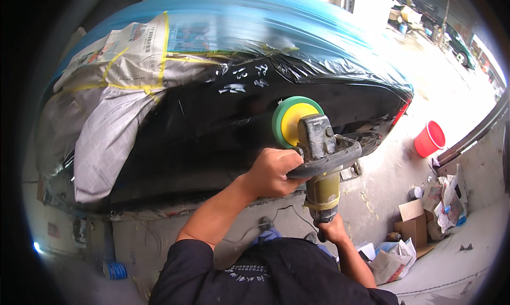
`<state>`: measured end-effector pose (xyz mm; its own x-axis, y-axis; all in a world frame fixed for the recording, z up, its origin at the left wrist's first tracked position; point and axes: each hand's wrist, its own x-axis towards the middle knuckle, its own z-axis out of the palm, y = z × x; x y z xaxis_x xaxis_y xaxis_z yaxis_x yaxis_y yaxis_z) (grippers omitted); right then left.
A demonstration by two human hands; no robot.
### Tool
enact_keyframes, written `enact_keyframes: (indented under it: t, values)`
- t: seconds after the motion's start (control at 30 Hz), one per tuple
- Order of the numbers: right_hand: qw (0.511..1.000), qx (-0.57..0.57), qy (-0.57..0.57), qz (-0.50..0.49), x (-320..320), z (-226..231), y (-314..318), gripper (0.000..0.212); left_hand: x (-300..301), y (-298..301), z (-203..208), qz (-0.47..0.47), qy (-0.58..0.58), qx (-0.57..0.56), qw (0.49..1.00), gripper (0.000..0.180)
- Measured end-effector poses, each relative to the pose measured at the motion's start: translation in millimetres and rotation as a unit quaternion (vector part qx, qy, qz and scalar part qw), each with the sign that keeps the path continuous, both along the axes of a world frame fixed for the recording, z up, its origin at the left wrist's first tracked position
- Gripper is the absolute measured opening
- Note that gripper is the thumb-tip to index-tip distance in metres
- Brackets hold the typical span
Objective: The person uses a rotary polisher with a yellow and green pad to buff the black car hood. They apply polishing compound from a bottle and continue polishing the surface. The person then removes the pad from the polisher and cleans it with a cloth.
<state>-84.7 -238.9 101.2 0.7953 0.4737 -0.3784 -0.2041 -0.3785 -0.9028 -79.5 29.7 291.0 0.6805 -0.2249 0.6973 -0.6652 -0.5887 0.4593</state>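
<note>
Both hands hold a power polisher (322, 191) over a glossy black car panel (223, 124). My left hand (273, 172) is closed round the left side of its dark loop handle (345, 159). At the rear end, my right hand (333, 229) wraps round the grip, its fingers partly hidden. The polisher's round green foam pad (277, 121) with a yellow centre (292, 125) faces the panel; I cannot tell whether it touches. White smears of paste (232, 88) lie on the panel up and left of the pad.
Blue plastic film (239, 13) and taped newspaper (109, 140) cover parts of the car. A red bucket (429, 139) stands on the floor at right, above a cardboard box (413, 225) and paper scraps. A cable (276, 214) trails near my feet. A blue can (114, 270) sits lower left.
</note>
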Motion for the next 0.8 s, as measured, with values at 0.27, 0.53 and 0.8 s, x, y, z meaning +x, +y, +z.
enact_keyframes:
  t: [0.27, 0.53, 0.8]
  values:
    - [0.999, 0.000, -0.010, -0.035, -5, 10, 43, 0.025, 22, 58, 0, -0.042, -0.018, 0.049, 0.998, 0.025]
    - [0.996, -0.061, -0.046, 0.046, 24, 48, 67, 0.059, 10, 84, -3, 0.000, -0.052, 0.059, 0.997, 0.029]
    - [0.988, -0.078, 0.127, -0.029, 63, 37, 8, 0.036, 74, 22, -14, -0.004, -0.047, 0.056, 0.997, 0.033]
